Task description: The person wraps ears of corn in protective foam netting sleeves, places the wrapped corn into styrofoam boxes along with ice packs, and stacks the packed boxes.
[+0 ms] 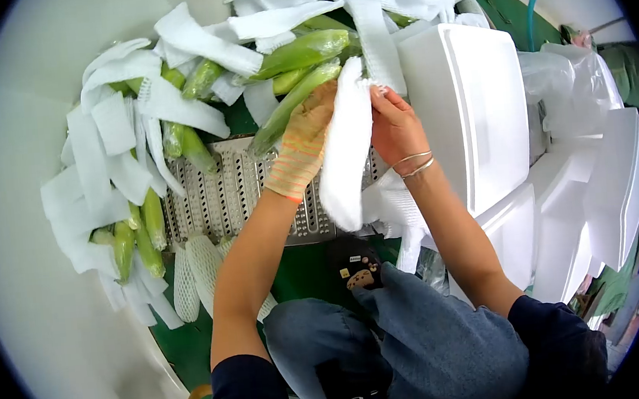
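Observation:
A white foam net sleeve hangs upright between my two hands, its lower end loose above the metal grate. My left hand, in a striped work glove, is closed on the sleeve's left side, with its fingertips hidden behind the foam. With bare fingers, my right hand pinches the sleeve near its top right edge; two bracelets circle that wrist. Whether anything is inside the sleeve I cannot tell. Just left of my gloved hand lies a plastic-wrapped green ear of corn, partly covered by the glove.
More wrapped corn lies among many loose foam sleeves at the back and left. A perforated metal grate sits on the green floor. White foam boxes stand at the right. A pale wall borders the left.

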`<state>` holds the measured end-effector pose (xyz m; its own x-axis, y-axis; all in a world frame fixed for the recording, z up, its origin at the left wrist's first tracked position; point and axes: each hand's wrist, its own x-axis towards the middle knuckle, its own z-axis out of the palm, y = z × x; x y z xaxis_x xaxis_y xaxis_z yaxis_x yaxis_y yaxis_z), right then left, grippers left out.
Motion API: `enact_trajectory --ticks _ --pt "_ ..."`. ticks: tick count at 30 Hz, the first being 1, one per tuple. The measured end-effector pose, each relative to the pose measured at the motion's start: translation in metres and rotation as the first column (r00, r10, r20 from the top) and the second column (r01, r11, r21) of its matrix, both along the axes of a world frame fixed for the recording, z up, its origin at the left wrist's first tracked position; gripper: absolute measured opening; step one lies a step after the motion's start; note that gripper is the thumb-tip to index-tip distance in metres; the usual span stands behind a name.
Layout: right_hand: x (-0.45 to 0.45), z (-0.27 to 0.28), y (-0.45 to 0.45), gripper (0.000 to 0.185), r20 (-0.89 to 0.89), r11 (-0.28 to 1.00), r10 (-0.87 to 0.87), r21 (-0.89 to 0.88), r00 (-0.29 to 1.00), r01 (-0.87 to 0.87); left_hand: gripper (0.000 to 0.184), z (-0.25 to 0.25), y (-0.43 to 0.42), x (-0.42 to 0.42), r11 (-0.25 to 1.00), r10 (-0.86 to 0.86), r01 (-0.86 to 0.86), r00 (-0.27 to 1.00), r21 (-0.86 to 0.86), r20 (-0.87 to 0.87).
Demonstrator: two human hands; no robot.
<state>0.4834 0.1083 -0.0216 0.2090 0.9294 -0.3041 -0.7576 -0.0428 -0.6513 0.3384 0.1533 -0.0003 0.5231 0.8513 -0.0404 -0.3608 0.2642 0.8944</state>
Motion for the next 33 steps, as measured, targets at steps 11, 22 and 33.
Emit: enact_trajectory --ticks 11,22,33 --pt "0.001 -0.008 0.003 0.030 0.061 0.938 -0.228 0.282 0.972 0.203 0.010 -0.031 0.028 0.051 0.858 0.141 0.191 0.805 -0.476 0.576" --pt "-0.035 -0.067 -0.016 0.030 0.134 0.909 -0.268 -0.293 0.954 0.296 0.056 -0.038 0.045 0.049 0.860 0.031 0.489 0.234 0.145 -0.972" --pt "-0.078 0.048 -0.115 0.033 0.406 0.751 0.635 -0.523 0.658 -0.402 0.047 0.019 -0.128 -0.089 0.371 -0.032 0.922 0.129 0.108 -0.991"
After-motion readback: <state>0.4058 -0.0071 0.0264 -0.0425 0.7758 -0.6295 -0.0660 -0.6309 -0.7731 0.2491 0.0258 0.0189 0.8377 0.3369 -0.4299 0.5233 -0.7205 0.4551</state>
